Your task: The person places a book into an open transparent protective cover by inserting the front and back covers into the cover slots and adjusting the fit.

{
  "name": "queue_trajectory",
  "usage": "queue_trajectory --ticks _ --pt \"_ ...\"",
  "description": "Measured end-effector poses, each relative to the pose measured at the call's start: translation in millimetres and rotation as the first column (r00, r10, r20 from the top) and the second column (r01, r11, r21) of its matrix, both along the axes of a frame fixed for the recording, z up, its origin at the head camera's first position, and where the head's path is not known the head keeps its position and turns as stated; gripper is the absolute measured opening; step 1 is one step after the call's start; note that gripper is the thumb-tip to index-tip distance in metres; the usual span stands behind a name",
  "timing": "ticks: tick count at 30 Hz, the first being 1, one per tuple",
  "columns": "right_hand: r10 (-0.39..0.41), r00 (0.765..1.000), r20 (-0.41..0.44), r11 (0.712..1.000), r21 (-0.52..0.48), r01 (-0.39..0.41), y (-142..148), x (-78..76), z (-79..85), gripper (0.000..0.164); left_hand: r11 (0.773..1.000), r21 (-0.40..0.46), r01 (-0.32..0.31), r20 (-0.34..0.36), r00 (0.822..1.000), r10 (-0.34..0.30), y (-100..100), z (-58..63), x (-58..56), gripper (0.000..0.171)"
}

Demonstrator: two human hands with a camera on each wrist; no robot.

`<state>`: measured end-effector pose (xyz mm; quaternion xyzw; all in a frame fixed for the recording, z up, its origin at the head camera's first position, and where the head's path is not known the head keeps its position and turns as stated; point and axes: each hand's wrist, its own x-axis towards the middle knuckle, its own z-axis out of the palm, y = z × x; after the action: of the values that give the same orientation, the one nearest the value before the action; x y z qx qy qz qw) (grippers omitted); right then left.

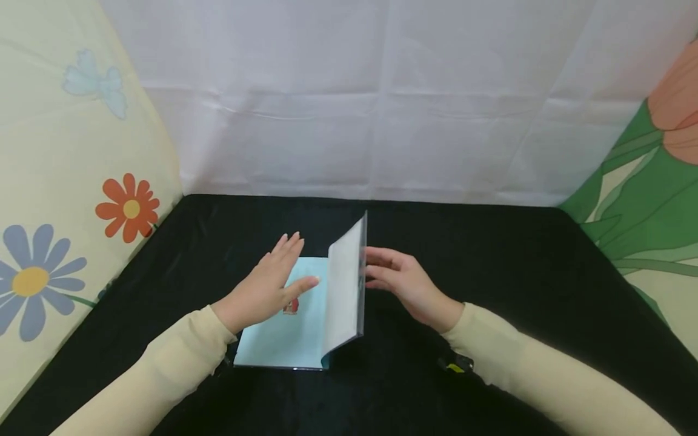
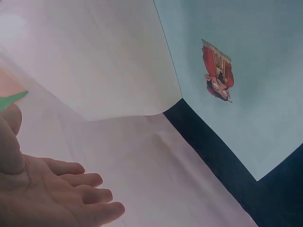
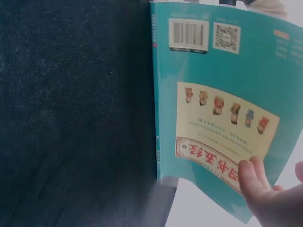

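Note:
A book stands partly opened on the black cloth. Its pale blue page [image 1: 283,345], with a small red-robed figure [image 2: 218,71] printed on it, lies flat on the left. The white page side [image 1: 343,290] rises steeply to the right. My left hand [image 1: 267,290] is over the blue page, fingers extended and thumb spread, holding nothing. My right hand [image 1: 406,284] touches the outside of the raised part with its fingertips. In the right wrist view that outside is a teal cover [image 3: 213,71] with a barcode, a QR code and a cream panel.
Black cloth [image 1: 491,254] covers the table. A white sheet [image 1: 382,121] hangs behind it. Flower-printed panels stand at the left [image 1: 49,151] and right [image 1: 665,200].

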<state>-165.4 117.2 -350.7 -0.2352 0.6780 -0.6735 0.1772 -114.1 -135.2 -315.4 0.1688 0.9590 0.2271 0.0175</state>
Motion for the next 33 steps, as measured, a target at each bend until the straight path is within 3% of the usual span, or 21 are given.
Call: queue_trajectory --ticks 7,13,16,25,33 --pt "0.088 0.99 -0.11 0.993 0.085 -0.079 -14.2 5.9 -4.9 0.047 0.998 0.045 -0.038 -0.046 0.998 0.04 -1.7 6.3 3.8 0.073" --pt "0.218 0.946 -0.24 0.963 0.208 -0.169 -28.0 10.9 -14.6 0.052 0.996 0.078 -0.037 -0.081 0.996 0.043 -0.1 14.3 8.7 0.071" --pt "0.288 0.922 -0.26 0.936 0.279 -0.213 -32.3 14.2 -19.0 0.056 0.995 0.096 -0.034 -0.092 0.995 0.043 -0.1 15.2 11.3 0.072" --pt "0.462 0.868 -0.183 0.82 0.462 -0.339 -43.6 20.6 -25.8 0.062 0.989 0.144 -0.026 -0.106 0.994 0.041 -0.1 11.0 17.6 0.068" --pt "0.578 0.779 -0.243 0.753 0.528 -0.394 -51.3 21.3 -33.0 0.064 0.988 0.157 -0.005 -0.105 0.994 0.021 -3.1 6.8 21.1 0.066"
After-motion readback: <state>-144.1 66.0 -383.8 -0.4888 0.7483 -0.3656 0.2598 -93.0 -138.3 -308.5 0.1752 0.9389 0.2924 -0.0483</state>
